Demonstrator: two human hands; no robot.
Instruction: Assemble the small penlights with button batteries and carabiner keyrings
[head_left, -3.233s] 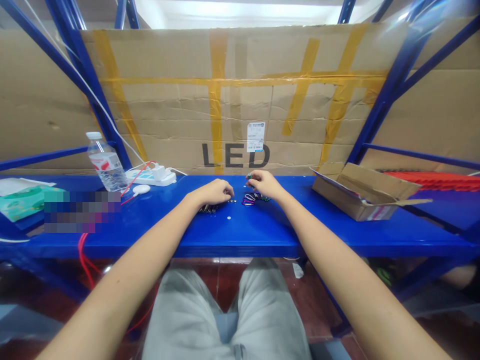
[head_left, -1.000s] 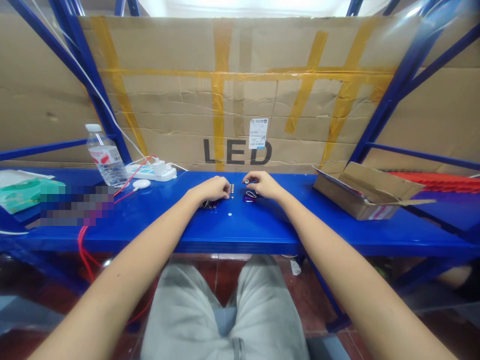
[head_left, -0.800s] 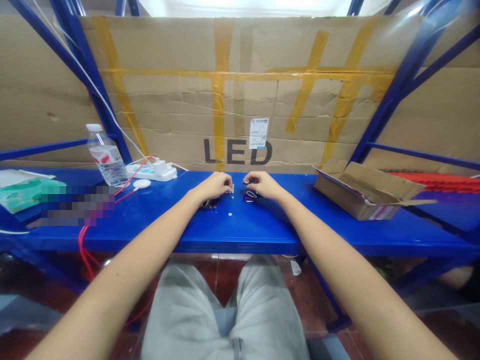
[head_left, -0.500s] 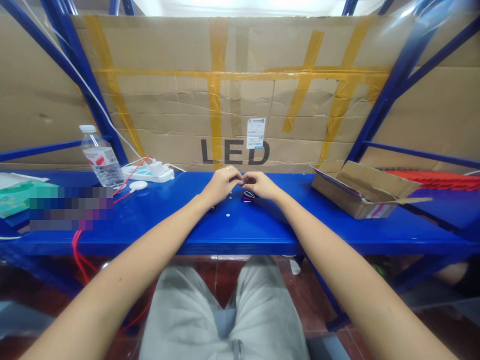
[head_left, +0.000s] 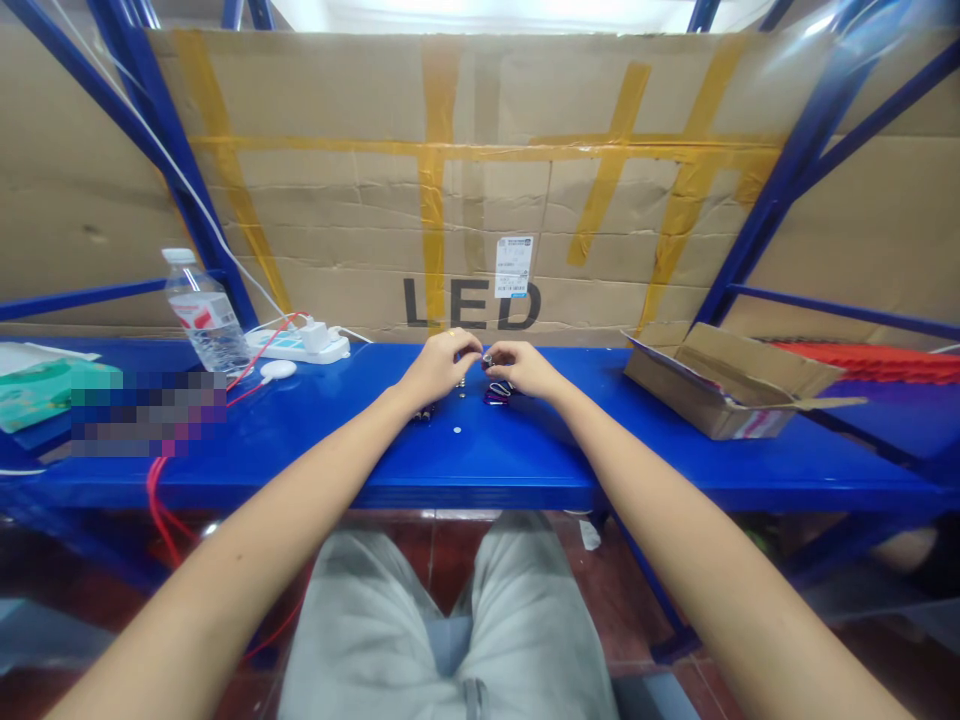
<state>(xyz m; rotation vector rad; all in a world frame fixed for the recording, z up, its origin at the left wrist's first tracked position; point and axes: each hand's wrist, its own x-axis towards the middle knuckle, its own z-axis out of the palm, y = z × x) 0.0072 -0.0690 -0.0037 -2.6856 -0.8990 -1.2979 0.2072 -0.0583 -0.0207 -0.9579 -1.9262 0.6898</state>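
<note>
My right hand (head_left: 519, 368) is closed, its thumb and fingertips pinching a small dark metallic part (head_left: 487, 360) with a round end. Just left of it is my left hand (head_left: 444, 362), fingers bent and slightly apart, with nothing visible between them. A short gap separates the fingertips of the two hands. Below the left fingers are tiny shiny metal pieces (head_left: 462, 388). Under my right hand lies a purple and silver clip-like item (head_left: 498, 392). Several small dark pieces (head_left: 424, 412) lie beside my left wrist, partly hidden. A small white disc (head_left: 457, 430) rests nearer the table's front edge.
The blue table (head_left: 517, 460) backs onto a large taped cardboard sheet (head_left: 360, 230). An opened cardboard box (head_left: 720, 395) stands at right. To the left are a water bottle (head_left: 206, 315), a white power strip (head_left: 300, 345), a red cable (head_left: 156, 490) and a green packet (head_left: 45, 395).
My left fingertips have drawn slightly left, away from the part in my right hand. That part now shows more clearly, and more of the small dark pieces by my left wrist are visible.
</note>
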